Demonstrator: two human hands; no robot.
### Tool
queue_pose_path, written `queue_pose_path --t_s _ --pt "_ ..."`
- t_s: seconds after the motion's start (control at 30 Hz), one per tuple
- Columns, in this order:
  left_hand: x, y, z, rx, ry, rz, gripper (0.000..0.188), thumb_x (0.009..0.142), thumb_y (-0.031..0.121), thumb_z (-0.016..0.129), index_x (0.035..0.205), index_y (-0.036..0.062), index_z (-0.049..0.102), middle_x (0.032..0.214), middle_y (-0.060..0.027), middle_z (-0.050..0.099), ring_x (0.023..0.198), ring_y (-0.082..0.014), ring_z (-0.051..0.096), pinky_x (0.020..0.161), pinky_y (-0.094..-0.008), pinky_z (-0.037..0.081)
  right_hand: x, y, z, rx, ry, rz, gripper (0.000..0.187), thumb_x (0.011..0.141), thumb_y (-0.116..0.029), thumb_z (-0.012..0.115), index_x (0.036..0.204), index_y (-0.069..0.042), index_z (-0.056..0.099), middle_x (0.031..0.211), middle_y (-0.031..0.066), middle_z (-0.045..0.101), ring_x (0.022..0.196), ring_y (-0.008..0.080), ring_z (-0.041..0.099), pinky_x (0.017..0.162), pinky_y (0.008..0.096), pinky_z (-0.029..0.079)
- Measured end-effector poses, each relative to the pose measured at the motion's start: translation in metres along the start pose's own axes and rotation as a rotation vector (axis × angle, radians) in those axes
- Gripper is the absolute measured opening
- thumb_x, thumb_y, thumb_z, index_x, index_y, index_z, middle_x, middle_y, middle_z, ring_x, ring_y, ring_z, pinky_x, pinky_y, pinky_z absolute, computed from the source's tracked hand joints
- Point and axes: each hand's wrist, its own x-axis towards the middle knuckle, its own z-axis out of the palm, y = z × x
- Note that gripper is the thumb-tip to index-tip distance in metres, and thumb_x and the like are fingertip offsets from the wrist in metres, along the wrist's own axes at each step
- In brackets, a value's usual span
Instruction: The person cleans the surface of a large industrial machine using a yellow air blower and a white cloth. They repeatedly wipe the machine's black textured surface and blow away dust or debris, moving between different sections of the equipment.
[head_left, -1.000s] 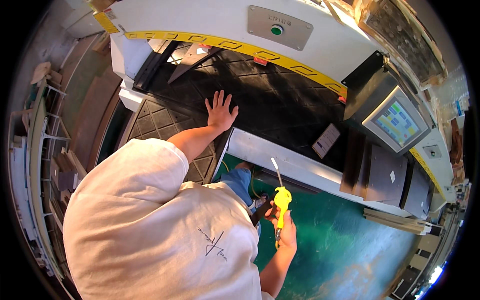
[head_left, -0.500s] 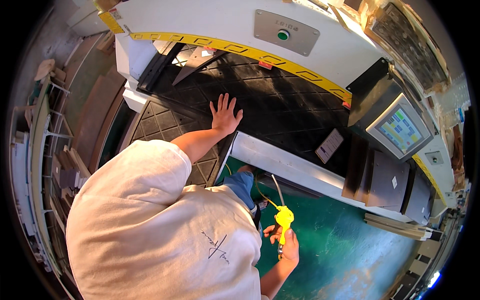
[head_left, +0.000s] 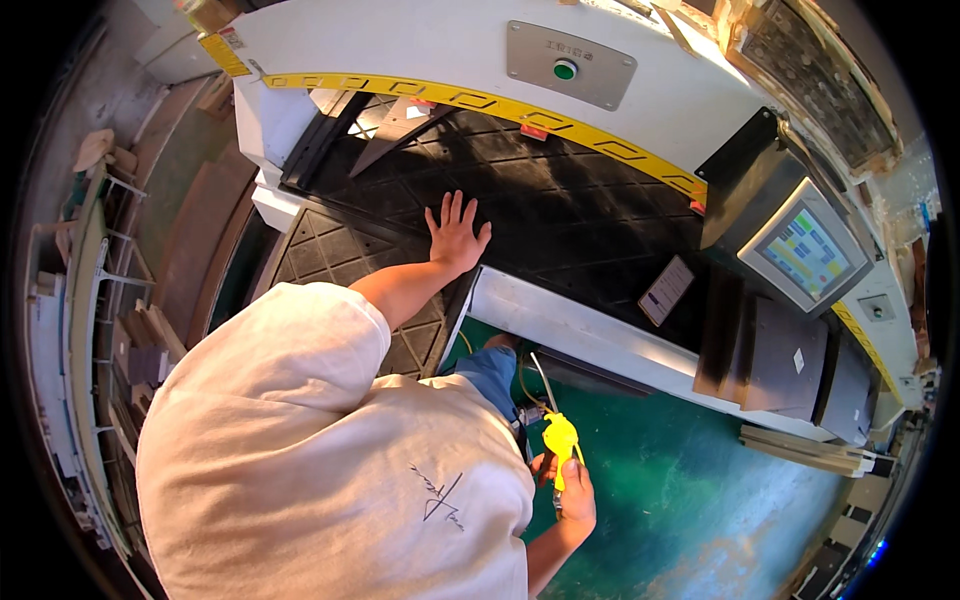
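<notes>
My left hand lies palm down with fingers spread on the black, grooved machine bed, just behind its white front edge. Lower down, at the right side of my body, my right hand grips a yellow air blow gun. Its thin bent metal nozzle points up and away, over the green floor. A hose runs near the gun, partly hidden by my body and the gun.
Above the bed spans a white machine beam with a yellow strip and a green button. A touchscreen juts out at right. A card and dark panels lie on the bed. Stacked boards stand left.
My right hand and the air blow gun have shifted slightly left, and the nozzle tip has swung left. My left hand stays spread on the bed. The view has moved a little.
</notes>
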Motion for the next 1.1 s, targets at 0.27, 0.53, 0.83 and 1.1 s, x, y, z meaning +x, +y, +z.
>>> queue_pose_path --t_s 0.27,0.53,0.83,1.1 --pt "0.001 0.000 0.002 -0.005 0.024 0.012 0.068 0.104 0.053 0.050 0.158 0.0122 0.045 0.172 -0.0179 0.027 0.162 -0.0377 0.018 0.125 -0.0718 0.010 -0.006 0.000 0.004 0.118 0.090 -0.044 0.077 0.110 -0.062 0.039 0.148 0.004 0.053 0.092 0.0139 0.070 0.076 0.0180 0.062 0.071 0.0319 0.049" --pt "0.002 0.002 0.000 0.020 -0.022 -0.005 0.068 0.105 0.054 0.047 0.160 0.0137 0.042 0.173 -0.0160 0.025 0.162 -0.0356 0.017 0.127 -0.0687 0.010 -0.014 -0.002 0.007 0.193 0.136 -0.060 0.059 0.110 -0.056 0.044 0.106 0.001 0.060 0.091 0.0149 0.069 0.079 0.0224 0.063 0.074 0.0354 0.050" --pt "0.003 0.000 0.005 0.018 -0.002 0.002 0.068 0.105 0.054 0.047 0.160 0.0137 0.043 0.173 -0.0160 0.026 0.162 -0.0367 0.018 0.126 -0.0709 0.011 -0.009 -0.002 0.005 0.105 0.094 -0.070 0.072 0.112 -0.057 0.040 0.141 0.007 0.057 0.088 0.0132 0.067 0.076 0.0194 0.060 0.072 0.0325 0.047" --pt "0.003 -0.003 0.006 0.012 -0.009 0.007 0.068 0.105 0.054 0.046 0.160 0.0141 0.041 0.174 -0.0161 0.025 0.162 -0.0366 0.017 0.126 -0.0706 0.010 -0.007 -0.011 0.013 0.196 0.212 -0.117 0.062 0.112 -0.054 0.040 0.113 0.004 0.061 0.090 0.0160 0.067 0.076 0.0231 0.061 0.072 0.0364 0.049"
